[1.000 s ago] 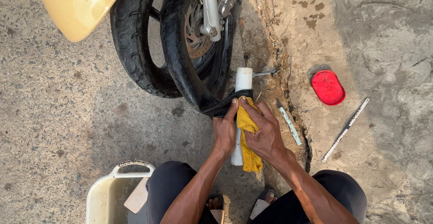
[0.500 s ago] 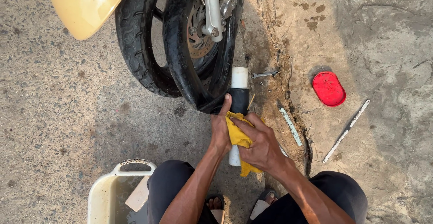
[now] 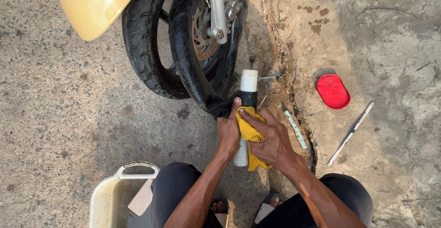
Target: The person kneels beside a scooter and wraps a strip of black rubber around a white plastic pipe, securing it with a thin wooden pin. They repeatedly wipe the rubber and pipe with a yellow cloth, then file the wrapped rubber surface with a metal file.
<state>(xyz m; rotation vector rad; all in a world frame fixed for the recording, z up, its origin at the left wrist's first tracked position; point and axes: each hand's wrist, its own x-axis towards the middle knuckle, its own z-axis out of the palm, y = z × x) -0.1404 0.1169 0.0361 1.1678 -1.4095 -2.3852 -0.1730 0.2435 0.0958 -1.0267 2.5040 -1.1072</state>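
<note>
Your left hand (image 3: 228, 134) is wrapped around a white pipe (image 3: 248, 82) that lies on the ground, grip closed around the pipe just below a black inner tube (image 3: 216, 106) stretched over it. Your right hand (image 3: 271, 138) presses a yellow cloth (image 3: 250, 131) against the tube-covered part of the pipe, fingers pressed together on the cloth, pinching it to the pipe; the cloth's lower end hangs out below your palm beside the pipe's near end. The pipe points away from you, its far white end sticking out just short of the motorcycle wheel (image 3: 183, 39), whose black tyre (image 3: 142, 49) is pulled partly off the rim, the brake disc and fork showing. The inner tube runs from the wheel down to the pipe. A yellow fender (image 3: 94, 3) sits top left. Right of the pipe, close by, a flat file (image 3: 294, 127) lies on the ground; further right a red oval lid (image 3: 333, 91) and a long thin metal tool (image 3: 351, 134) sit well apart from your hands. A small metal wrench (image 3: 268, 77) lies just beside the pipe's far end. Near your left knee, a cream plastic tub (image 3: 108, 196) holds murky water and a flat block. Ground is rough concrete.
</note>
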